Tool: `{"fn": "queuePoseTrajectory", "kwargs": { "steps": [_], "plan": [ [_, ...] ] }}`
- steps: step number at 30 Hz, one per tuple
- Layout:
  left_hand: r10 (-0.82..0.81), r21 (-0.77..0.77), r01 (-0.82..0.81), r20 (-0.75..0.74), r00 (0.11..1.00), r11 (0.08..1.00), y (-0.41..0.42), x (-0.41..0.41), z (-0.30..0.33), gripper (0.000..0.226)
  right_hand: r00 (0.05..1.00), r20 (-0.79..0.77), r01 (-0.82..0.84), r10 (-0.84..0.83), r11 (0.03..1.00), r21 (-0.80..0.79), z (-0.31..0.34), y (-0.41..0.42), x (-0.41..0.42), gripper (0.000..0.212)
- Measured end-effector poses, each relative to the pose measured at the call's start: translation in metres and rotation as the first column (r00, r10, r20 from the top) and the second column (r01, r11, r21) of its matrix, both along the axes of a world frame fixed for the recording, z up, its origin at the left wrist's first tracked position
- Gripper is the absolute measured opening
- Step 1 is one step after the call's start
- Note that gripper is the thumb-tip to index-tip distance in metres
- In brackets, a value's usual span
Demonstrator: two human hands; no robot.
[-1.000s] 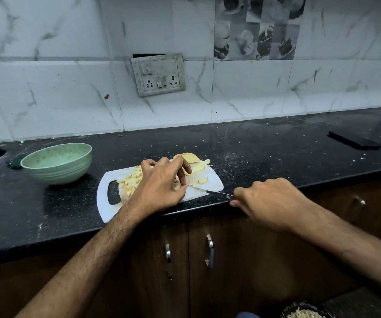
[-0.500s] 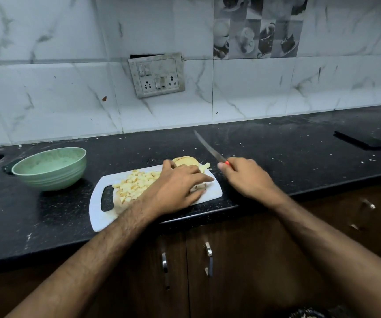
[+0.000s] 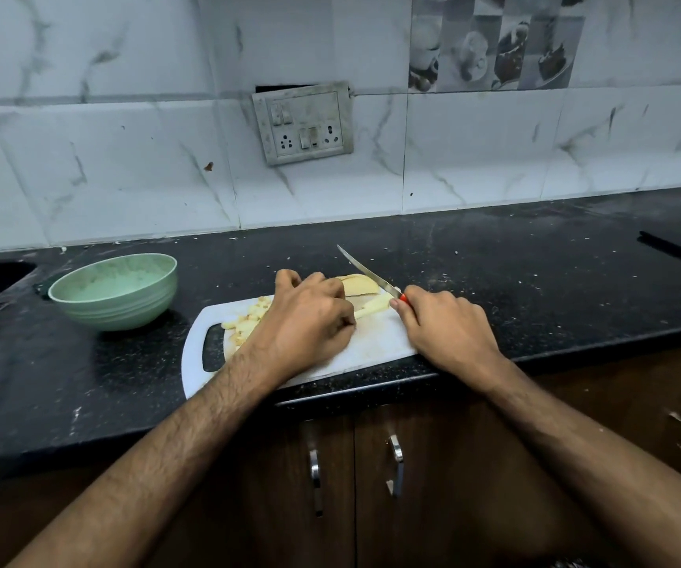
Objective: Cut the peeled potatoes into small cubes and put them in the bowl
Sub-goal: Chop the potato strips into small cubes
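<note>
At centre frame the left hand (image 3: 310,321) rests curled over potato strips (image 3: 371,307) on the white cutting board (image 3: 375,342). The right hand (image 3: 447,332) grips a knife (image 3: 365,272), blade angled up-left over a potato piece (image 3: 359,284). Cubes (image 3: 248,319) lie left of the hand; the green bowl (image 3: 115,291) sits further left.

The left hand (image 3: 306,317) covers part of the potato cubes (image 3: 248,317) and the strips' near ends; the knife (image 3: 367,274) handle vanishes inside the right hand (image 3: 445,330); a dark flat object (image 3: 678,250) is cut off at the right edge.

glossy black stone counter (image 3: 494,256), matt white plastic board (image 3: 371,342), metal blade (image 3: 361,270).
</note>
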State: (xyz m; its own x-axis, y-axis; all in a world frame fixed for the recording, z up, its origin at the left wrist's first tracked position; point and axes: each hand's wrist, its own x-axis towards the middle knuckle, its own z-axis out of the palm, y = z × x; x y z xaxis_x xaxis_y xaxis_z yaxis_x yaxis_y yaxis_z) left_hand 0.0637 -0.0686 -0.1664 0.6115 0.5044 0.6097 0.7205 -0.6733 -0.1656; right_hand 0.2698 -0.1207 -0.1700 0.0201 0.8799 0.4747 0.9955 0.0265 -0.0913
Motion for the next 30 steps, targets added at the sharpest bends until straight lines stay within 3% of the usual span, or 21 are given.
{"fn": "queuePoseTrajectory", "kwargs": {
  "steps": [6,9,11,14,18,25,30],
  "plan": [
    [0.059,0.000,-0.059,0.004,0.998,0.998,0.005,-0.006,0.002,0.020,1.000,-0.001,0.000,0.000,1.000,0.004,-0.001,0.000,0.000,0.034],
    [0.072,-0.074,-0.064,0.121,0.990,0.995,0.006,-0.005,0.005,0.034,1.000,-0.011,-0.003,0.003,1.000,0.009,-0.001,-0.001,0.000,0.034],
    [0.099,-0.055,-0.091,0.161,0.982,0.994,0.006,0.000,0.010,0.028,1.000,-0.026,-0.011,0.011,1.000,0.006,-0.001,-0.002,0.000,0.031],
    [0.110,-0.110,-0.104,0.050,0.993,0.988,0.007,0.010,0.016,0.018,0.999,-0.048,-0.018,0.018,1.000,0.010,-0.001,-0.002,0.000,0.027],
    [0.108,-0.211,-0.117,-0.055,0.993,0.971,0.007,0.025,0.016,0.022,0.998,-0.063,-0.019,0.020,1.000,0.018,-0.002,-0.003,0.001,0.027],
    [0.070,-0.229,-0.064,0.019,0.997,0.971,0.002,0.027,0.018,0.028,0.994,-0.106,-0.013,0.013,1.000,0.007,0.000,-0.004,0.002,0.030],
    [0.011,-0.212,-0.013,-0.013,1.000,0.977,-0.015,0.021,0.009,0.025,0.947,-0.322,-0.044,0.000,0.991,-0.129,0.005,0.002,0.011,0.042]
  ]
}}
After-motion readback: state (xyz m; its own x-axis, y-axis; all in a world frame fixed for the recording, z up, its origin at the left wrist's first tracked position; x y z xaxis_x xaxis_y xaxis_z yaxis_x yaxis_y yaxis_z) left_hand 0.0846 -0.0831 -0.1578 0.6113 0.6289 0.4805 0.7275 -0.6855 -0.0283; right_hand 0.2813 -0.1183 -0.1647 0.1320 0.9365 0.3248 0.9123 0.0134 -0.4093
